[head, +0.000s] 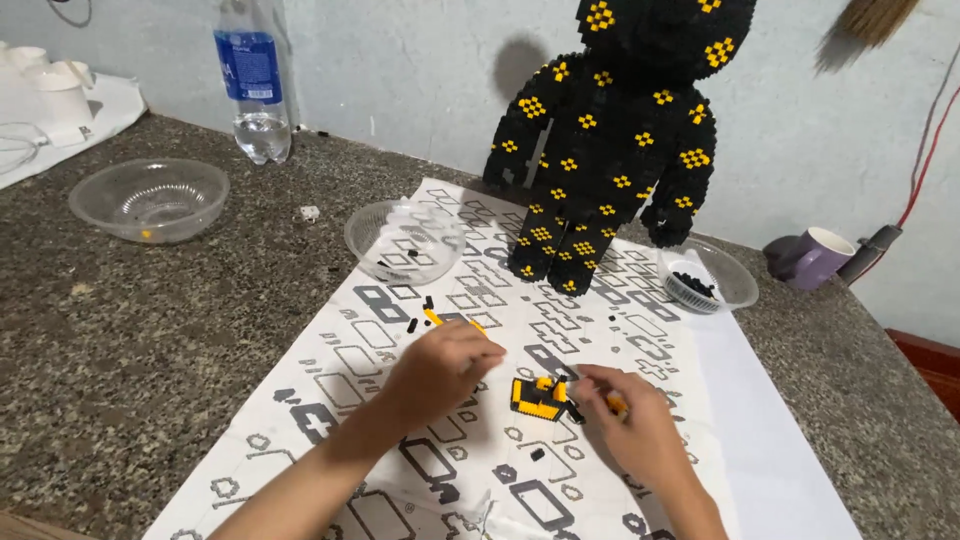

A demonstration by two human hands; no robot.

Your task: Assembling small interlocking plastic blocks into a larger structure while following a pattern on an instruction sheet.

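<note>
- The right hand [628,412] rests on the printed instruction sheet [470,300], fingers pinched together on a small orange brick [617,404], with its fingertips just right of a small black-and-yellow brick assembly [541,396].
- The assembly sits on the sheet between the two hands, touching or all but touching the right fingertips.
- The left hand [441,368] lies just left of the assembly, fingers curled together with the tips pointing at it; whether they pinch a piece I cannot tell.
- A loose black piece [537,454] lies on the sheet just nearer than the assembly, between the wrists.
- Just beyond the left hand lie a thin yellow strip of bricks [440,320] and a few black bits.
- Farther beyond the left hand stands a clear plastic bowl [403,240] on the sheet's upper edge.
- Beyond the assembly stands a tall black brick figure [610,140] dotted with yellow diamond patterns, against the wall.
- Beyond the right hand, beside the figure's foot, a clear bowl of dark pieces [708,275].
- Well off to the left of the left hand, another clear bowl [150,198] on the granite counter [120,330], and behind it a water bottle [252,80].
- Far right, a purple mug [815,257].
</note>
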